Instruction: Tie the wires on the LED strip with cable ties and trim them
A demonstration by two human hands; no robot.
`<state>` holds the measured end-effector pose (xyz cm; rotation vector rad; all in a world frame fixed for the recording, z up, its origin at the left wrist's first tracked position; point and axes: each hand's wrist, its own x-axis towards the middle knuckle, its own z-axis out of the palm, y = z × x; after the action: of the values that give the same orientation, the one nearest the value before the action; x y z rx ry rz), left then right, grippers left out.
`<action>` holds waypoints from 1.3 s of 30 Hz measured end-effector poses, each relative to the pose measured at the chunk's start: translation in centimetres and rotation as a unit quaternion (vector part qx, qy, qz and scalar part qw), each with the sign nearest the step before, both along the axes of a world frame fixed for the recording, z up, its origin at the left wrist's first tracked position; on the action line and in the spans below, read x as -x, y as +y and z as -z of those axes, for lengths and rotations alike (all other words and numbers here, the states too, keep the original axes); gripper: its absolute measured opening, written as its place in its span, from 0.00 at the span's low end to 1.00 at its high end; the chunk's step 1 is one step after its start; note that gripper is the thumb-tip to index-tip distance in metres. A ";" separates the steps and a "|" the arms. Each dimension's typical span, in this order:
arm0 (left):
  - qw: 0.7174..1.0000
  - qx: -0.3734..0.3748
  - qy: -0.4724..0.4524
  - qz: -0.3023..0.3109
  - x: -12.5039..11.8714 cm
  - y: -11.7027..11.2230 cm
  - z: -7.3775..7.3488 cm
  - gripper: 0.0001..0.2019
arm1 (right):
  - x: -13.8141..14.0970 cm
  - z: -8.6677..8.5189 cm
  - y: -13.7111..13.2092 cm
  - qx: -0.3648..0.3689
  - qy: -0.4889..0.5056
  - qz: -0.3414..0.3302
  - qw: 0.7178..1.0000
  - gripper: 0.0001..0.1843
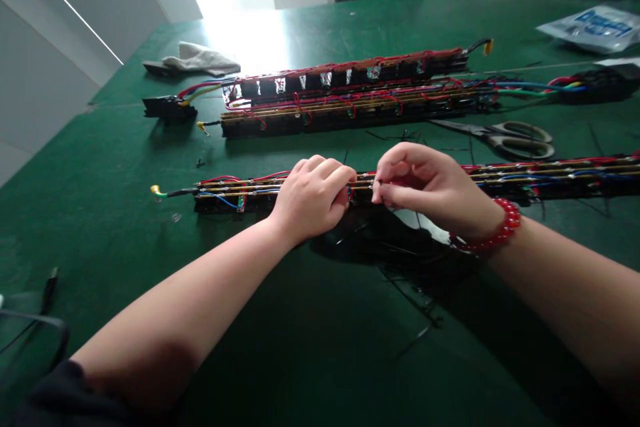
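A long black strip with red, blue and yellow wires (pixel 550 177) lies across the green table in front of me. My left hand (pixel 313 197) is closed over its middle, fingers curled round the wires. My right hand (pixel 425 187), with a red bead bracelet at the wrist, pinches something small and dark at the strip just beside the left hand; I cannot make out what it is. A bundle of thin black cable ties (pixel 400 260) lies on the table under my hands.
Two more wired strips (pixel 350 97) lie side by side further back. Scissors (pixel 505 137) rest to the right behind my hand. A white cloth (pixel 200 59) lies at the far left, plastic bags (pixel 595 27) at the far right. A black cable (pixel 35 320) runs along the near left edge.
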<state>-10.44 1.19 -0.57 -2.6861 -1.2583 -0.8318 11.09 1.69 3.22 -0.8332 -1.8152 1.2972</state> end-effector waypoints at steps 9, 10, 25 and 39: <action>0.999 0.021 0.037 0.003 0.0 0.0 -0.3 0.12 | 0.5 -3.9 -0.9 -0.028 0.040 0.100 0.994 0.09; 0.999 0.019 0.044 0.004 0.0 0.0 -0.3 0.12 | 0.9 -4.1 -1.0 -0.023 0.054 0.109 0.992 0.08; 0.998 -0.002 0.062 -0.016 -0.3 0.0 -0.4 0.08 | 5.8 0.0 5.3 0.113 0.197 0.130 0.965 0.16; 0.964 -0.249 -0.087 -0.043 0.2 -0.7 -0.3 0.13 | 5.7 1.3 5.4 0.117 0.233 0.114 0.959 0.20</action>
<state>-10.63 0.49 -0.23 -2.1852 -1.0120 -1.2055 5.43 7.11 1.88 -0.7553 -1.1774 1.4285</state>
